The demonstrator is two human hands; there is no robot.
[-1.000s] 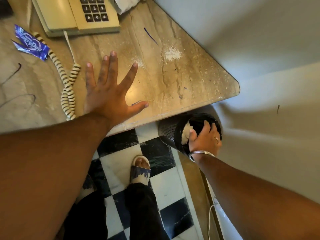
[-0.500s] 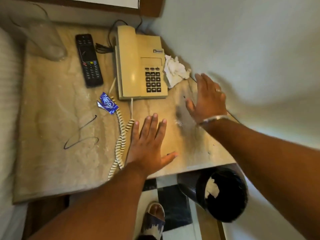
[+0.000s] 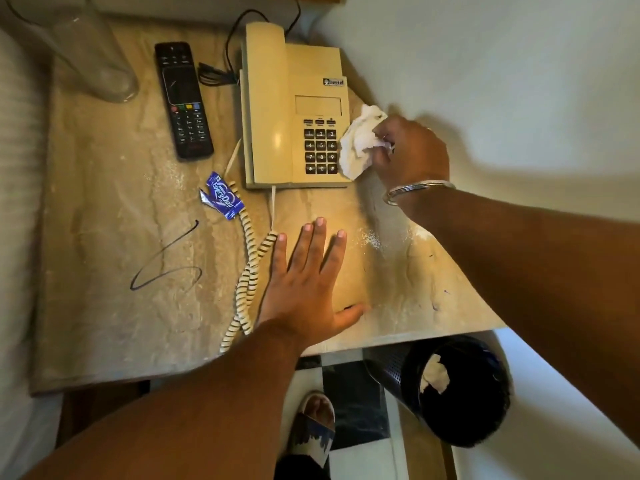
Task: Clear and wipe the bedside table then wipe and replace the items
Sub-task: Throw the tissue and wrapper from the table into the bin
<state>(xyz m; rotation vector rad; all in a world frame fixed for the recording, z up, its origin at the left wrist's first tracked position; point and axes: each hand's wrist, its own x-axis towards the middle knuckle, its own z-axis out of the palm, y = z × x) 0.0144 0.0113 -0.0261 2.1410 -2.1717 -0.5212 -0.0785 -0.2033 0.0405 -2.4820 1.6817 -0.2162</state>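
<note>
Black bin (image 3: 460, 393) by my foot, a white scrap inside. My left hand (image 3: 304, 289) lies flat and open on the desk (image 3: 104, 237), beside the coiled cord (image 3: 247, 271). Farther on, my right hand (image 3: 412, 154) has its grip closed on a crumpled tissue (image 3: 358, 145), touching the phone (image 3: 294, 109). Wrapper (image 3: 221, 199), remote (image 3: 183, 98), glass (image 3: 93, 57) beyond.

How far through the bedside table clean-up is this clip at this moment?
Early. Done: one tissue lies in the bin. In hand: the right hand grips a crumpled tissue beside the phone; the left hand lies flat on the table. Left: remote, wrapper, glass, powder and pen marks remain.
</note>
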